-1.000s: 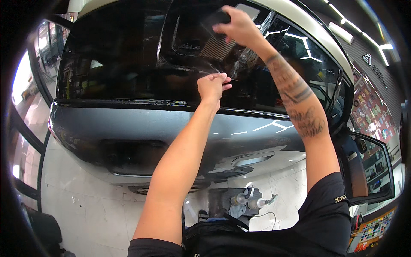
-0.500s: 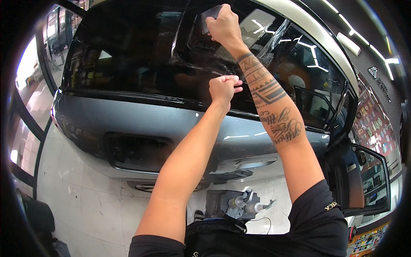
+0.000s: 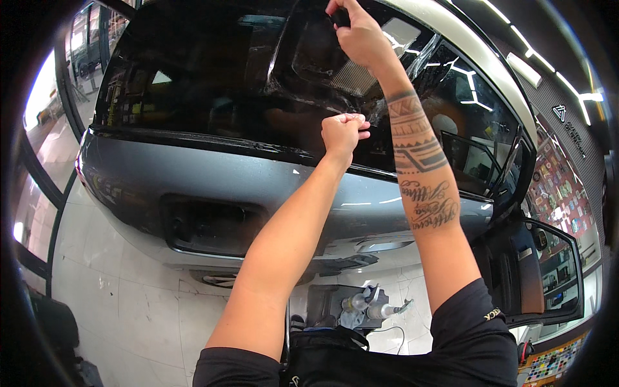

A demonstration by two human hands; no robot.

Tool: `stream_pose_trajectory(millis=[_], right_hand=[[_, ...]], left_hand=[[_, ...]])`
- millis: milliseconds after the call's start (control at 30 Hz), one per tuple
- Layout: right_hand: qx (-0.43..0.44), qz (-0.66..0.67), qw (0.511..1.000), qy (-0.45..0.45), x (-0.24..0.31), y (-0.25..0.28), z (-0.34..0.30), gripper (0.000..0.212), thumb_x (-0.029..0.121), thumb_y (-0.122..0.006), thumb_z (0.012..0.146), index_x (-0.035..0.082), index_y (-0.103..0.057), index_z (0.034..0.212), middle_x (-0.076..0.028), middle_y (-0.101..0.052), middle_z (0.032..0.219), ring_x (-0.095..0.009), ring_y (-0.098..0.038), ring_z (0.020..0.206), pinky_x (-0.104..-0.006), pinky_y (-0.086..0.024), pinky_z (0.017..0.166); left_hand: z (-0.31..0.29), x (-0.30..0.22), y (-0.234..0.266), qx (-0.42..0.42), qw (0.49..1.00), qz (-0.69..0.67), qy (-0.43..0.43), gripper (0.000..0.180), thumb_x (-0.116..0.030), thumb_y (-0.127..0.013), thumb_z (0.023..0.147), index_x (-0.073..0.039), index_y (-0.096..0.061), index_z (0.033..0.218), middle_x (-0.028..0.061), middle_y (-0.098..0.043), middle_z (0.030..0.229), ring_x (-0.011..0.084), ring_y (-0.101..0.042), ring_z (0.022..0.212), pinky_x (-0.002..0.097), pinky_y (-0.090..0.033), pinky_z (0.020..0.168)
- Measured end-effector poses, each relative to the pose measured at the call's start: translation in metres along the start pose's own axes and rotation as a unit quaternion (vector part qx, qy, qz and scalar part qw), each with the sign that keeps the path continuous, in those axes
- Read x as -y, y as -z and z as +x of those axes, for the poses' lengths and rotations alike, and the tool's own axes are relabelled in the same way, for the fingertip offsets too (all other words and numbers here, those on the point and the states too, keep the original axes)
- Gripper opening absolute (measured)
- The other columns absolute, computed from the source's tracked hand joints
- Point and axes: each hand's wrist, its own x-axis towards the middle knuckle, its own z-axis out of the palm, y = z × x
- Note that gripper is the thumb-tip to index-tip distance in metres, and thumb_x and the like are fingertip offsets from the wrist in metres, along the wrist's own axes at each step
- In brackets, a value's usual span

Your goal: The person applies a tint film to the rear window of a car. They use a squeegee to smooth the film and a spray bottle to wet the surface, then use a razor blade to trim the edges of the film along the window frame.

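Dark rear glass (image 3: 193, 97) of a grey car spreads in front of me, with wet streaks and wrinkled clear film (image 3: 274, 71) over part of it. My right hand (image 3: 360, 35), at the upper edge of the view, is closed around a small flat squeegee (image 3: 341, 18). Most of that tool is hidden by my fingers or looks black against the glass. Lower down, my left hand (image 3: 342, 137) is held in a pinch before the bottom part of the glass, close to the streaks. What its fingertips hold, if anything, cannot be made out.
Below the glass is the grey tailgate (image 3: 213, 174) with a dark recess (image 3: 213, 226). Spray bottles (image 3: 383, 311) stand on a black cart (image 3: 325, 303) near my body. An opened car door (image 3: 548, 271) juts out at the right. Glass panels line the left.
My right hand has moved slightly right and up, and the squeegee's grey blade shows less. My left hand has shifted a little right, still pinched. The view has shifted slightly.
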Motion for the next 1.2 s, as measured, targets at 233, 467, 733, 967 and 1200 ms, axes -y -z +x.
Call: stream_pose_trajectory(millis=[233, 467, 733, 967, 1200], right_hand=[[0.028, -0.248, 0.968, -0.006, -0.026, -0.025, -0.002, 0.072, 0.022, -0.059, 0.070, 0.018, -0.041, 0.139, -0.028, -0.054, 0.110, -0.044, -0.058, 0.089, -0.0431, -0.051, 0.082], [0.070, -0.333, 0.926, -0.164, 0.032, -0.028, 0.003, 0.081, 0.022, -0.059, 0.069, 0.010, -0.031, 0.144, -0.036, -0.043, 0.121, -0.049, -0.056, 0.103, -0.0493, -0.049, 0.087], [0.062, -0.387, 0.916, -0.088, 0.014, -0.051, -0.018, 0.085, 0.025, -0.060, 0.065, 0.022, -0.032, 0.145, -0.029, -0.047, 0.116, -0.045, -0.059, 0.100, -0.0495, -0.051, 0.080], [0.058, -0.378, 0.919, -0.093, 0.017, -0.057, -0.035, 0.087, 0.024, -0.061, 0.064, 0.022, -0.031, 0.146, -0.028, -0.047, 0.113, -0.044, -0.059, 0.097, -0.0483, -0.052, 0.076], [0.070, -0.352, 0.926, -0.113, 0.026, -0.069, -0.048, 0.089, 0.022, -0.061, 0.063, 0.022, -0.030, 0.146, -0.027, -0.047, 0.110, -0.043, -0.058, 0.098, -0.0480, -0.051, 0.076]], left_hand=[[-0.001, 0.006, -0.009, 0.018, 0.999, -0.030, -0.022, 0.017, -0.016, -0.062, 0.087, -0.001, -0.065, 0.095, 0.0088, -0.069, 0.086, 0.0175, -0.069, 0.076, 0.0252, -0.035, 0.047], [-0.008, -0.008, -0.005, -0.024, 0.998, -0.055, -0.027, 0.011, -0.001, -0.063, 0.084, 0.008, -0.065, 0.079, 0.0125, -0.066, 0.081, 0.0161, -0.067, 0.070, 0.0267, -0.059, 0.056], [-0.018, -0.016, -0.004, -0.035, 0.999, -0.020, -0.027, 0.010, -0.001, -0.062, 0.085, 0.007, -0.066, 0.081, 0.0110, -0.067, 0.080, 0.0143, -0.066, 0.068, 0.0261, -0.058, 0.058], [0.000, 0.007, -0.005, -0.010, 0.995, -0.068, -0.065, 0.011, 0.000, -0.058, 0.083, 0.008, -0.066, 0.080, 0.0095, -0.067, 0.077, 0.0137, -0.065, 0.066, 0.0279, -0.054, 0.059], [0.041, 0.044, 0.003, 0.014, 0.968, -0.252, -0.004, 0.029, -0.014, -0.045, 0.089, 0.007, -0.065, 0.085, 0.0108, -0.067, 0.092, 0.0182, -0.065, 0.082, 0.0327, -0.050, 0.070]])
